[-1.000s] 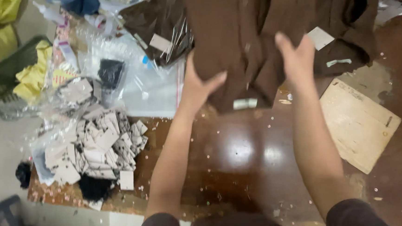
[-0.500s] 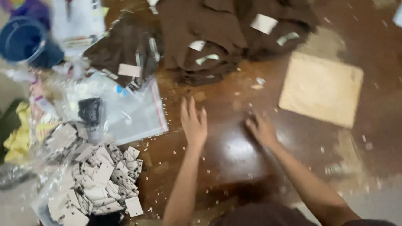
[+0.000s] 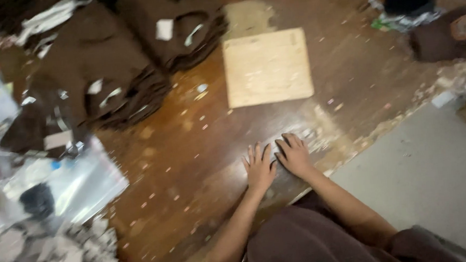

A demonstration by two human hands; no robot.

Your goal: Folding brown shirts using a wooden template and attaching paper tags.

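- My left hand (image 3: 259, 169) lies flat, palm down, on the dark brown tabletop (image 3: 181, 166), fingers spread; its grip is open and holds nothing.
- My right hand (image 3: 295, 155) lies flat just beside it at 3 o'clock, fingers slightly apart, grip open too; the two hands nearly touch at the thumbs.
- Both hands press bare, glossy wood speckled with small pale scraps; the near edge of the tabletop runs just below my wrists.
- At 12 o'clock from my hands, apart from them, lies a pale square board (image 3: 268, 67), flat on the wood.
- At 10 to 11 o'clock, well apart, sit stacks of folded brown garments (image 3: 115, 62) with white tags showing.
- At 9 o'clock lies a clear plastic bag (image 3: 79, 181), with something small and black beside it.
- At 7 to 8 o'clock, a blurred heap of grey-white cardboard bits (image 3: 46, 255).
- At 1 to 2 o'clock, far off, a brown rounded item (image 3: 451, 34) with a lighter patch; too blurred to tell more.
- At 3 to 4 o'clock, off the tabletop, is grey floor (image 3: 435, 172).
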